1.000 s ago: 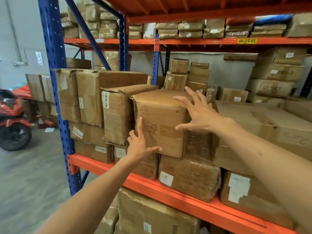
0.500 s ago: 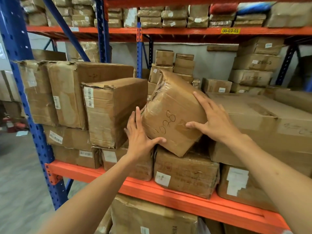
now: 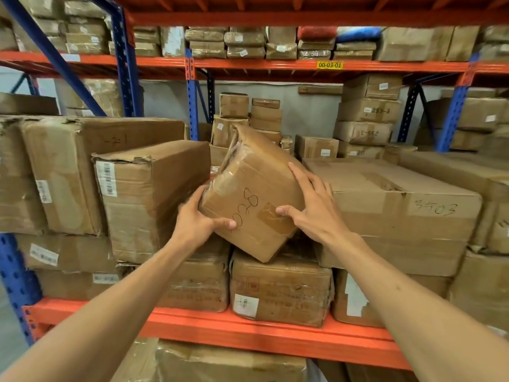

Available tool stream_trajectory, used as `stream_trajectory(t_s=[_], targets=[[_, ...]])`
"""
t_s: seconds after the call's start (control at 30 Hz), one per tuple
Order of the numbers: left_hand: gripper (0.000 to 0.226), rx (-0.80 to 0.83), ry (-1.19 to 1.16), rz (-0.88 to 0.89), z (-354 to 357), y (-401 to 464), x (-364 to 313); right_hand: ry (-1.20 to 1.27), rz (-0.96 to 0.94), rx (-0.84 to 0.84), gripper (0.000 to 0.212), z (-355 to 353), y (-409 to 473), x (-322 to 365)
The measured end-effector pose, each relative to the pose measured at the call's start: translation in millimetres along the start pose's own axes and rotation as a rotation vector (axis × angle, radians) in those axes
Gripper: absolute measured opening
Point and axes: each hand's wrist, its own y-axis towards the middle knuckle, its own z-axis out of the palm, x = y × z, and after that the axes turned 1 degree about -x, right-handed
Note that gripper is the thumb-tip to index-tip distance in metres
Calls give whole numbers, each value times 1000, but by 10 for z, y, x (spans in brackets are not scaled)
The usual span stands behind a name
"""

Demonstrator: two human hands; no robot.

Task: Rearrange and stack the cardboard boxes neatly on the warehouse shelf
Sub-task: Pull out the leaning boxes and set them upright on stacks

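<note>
Fingers (image 3: 296,173) of the right hand (image 3: 316,208) are spread over the right face and upper edge of the taped box (image 3: 253,194), thumb pressed on its near face. Left hand (image 3: 197,220) grips the box's lower left corner, thumb across the near face, other fingers wrapped behind and out of sight. Both hands are grasping the same box.

Taped box is tilted, rotated so one corner points down; that corner rests on the wrapped lower box (image 3: 281,290). It's wrapped in clear tape, with handwritten digits on the near face. Its upper left side sits just beside the barcode box (image 3: 148,197), which stands on the left; contact between them can't be told.

To the right, touching or just beside the right hand, is a large flat box (image 3: 399,213) marked 3503. Far left, a bigger torn box (image 3: 80,166) stands behind the barcode box.

All of this sits on the orange shelf beam (image 3: 248,333) of the rack, blue upright (image 3: 16,282) at near left. More small boxes are stacked at the far side of the shelf, and flat parcels fill the level above, near a yellow tag (image 3: 329,65) reading 00-03-01.
</note>
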Motion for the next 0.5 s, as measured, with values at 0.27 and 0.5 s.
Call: stream_trajectory(t_s=[0.27, 0.5], targets=[[115, 89, 351, 167, -257, 6, -587, 349, 184, -252, 94, 450, -652, -47], [121, 185, 553, 184, -97, 118, -862, 9, 348, -18, 101, 333, -656, -11]])
